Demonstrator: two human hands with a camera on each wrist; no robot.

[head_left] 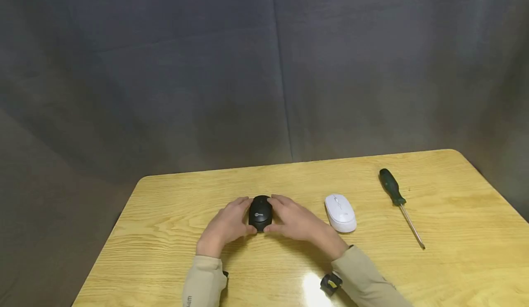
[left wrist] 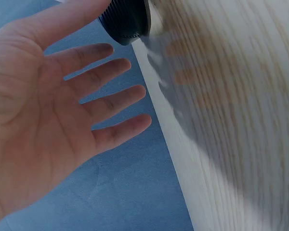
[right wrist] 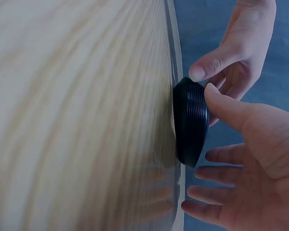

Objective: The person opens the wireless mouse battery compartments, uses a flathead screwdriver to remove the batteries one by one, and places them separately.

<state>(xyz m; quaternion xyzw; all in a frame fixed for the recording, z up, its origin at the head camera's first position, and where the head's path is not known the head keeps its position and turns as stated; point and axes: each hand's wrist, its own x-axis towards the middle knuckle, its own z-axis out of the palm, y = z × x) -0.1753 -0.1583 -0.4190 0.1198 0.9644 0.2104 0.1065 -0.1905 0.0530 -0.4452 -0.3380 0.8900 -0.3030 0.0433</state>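
A black computer mouse point(head_left: 260, 214) lies on the wooden table, with a hand on either side of it. My left hand point(head_left: 226, 225) is at its left; the left wrist view shows the fingers straight and spread, the thumb beside the dark ribbed side of the mouse point(left wrist: 127, 21). At its right is my right hand point(head_left: 297, 219). In the right wrist view, that hand point(right wrist: 265, 159) has straight, spread fingers and its thumb at the ribbed side of the mouse point(right wrist: 191, 122). Whether every fingertip touches the mouse I cannot tell.
Right of the hands lies a white computer mouse point(head_left: 340, 213). Farther right is a screwdriver point(head_left: 390, 185) with a dark green handle, its metal shaft angled toward the front. A grey curtain point(head_left: 206, 77) hangs behind the table's point(head_left: 157, 215) back edge.
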